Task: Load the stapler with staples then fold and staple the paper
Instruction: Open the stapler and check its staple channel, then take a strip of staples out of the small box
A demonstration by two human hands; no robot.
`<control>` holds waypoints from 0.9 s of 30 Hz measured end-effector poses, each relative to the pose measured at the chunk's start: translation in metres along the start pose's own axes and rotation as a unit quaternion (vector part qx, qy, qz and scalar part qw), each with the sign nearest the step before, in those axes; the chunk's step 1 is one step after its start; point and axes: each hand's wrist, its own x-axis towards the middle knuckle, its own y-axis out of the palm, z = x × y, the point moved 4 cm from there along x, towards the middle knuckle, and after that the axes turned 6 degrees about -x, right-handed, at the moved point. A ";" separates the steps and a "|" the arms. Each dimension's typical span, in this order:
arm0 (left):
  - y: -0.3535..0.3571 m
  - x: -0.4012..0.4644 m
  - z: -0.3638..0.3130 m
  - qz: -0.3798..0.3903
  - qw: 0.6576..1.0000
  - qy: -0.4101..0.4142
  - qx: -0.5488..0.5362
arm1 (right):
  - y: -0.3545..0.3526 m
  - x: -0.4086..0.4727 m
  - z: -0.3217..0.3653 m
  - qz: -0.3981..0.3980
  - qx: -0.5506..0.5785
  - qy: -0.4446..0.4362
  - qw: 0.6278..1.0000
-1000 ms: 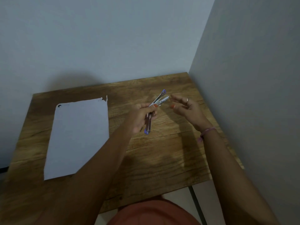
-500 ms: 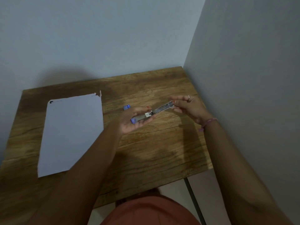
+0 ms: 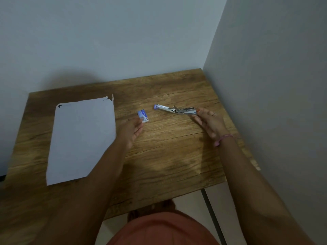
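Metal is what we are dealing with first: the stapler [image 3: 175, 109] lies swung open on the wooden counter [image 3: 168, 156], right of centre, its purple-capped end pointing left and its other end pinched between the fingertips of the right hand [image 3: 209, 122]. We judge it rigid, fairly light and a little slippery along the bright rails, with a hinge in the middle that can flop; so we would steady it by the flat sides near that hinge, keeping fingers out of the open channel where the staples must drop. The staple box [image 3: 143, 116] sits just left of it, a small blue-and-white carton with one end that seems to be open, though the view is too coarse for us to be sure. The left hand [image 3: 131, 129] is spread loosely with nothing in it, fingertips at or nearly on the box. A staple strip is brittle and snaps under bending, so we would lift it by its long edges. The paper [image 3: 83, 138] lies flat and unfolded on the left, thin, limp, torn at its far corner, best raised from one edge.
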 end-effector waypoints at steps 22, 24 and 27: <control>-0.009 0.003 0.004 0.003 0.997 0.028 0.069 | 0.001 -0.003 -0.009 -0.070 -0.146 -0.040 0.986; -0.010 0.003 0.003 0.005 0.997 0.028 0.071 | 0.003 -0.002 -0.009 -0.081 -0.150 -0.038 0.985; -0.010 0.003 0.003 0.009 0.997 0.025 0.074 | 0.005 0.000 -0.011 -0.092 -0.154 -0.039 0.983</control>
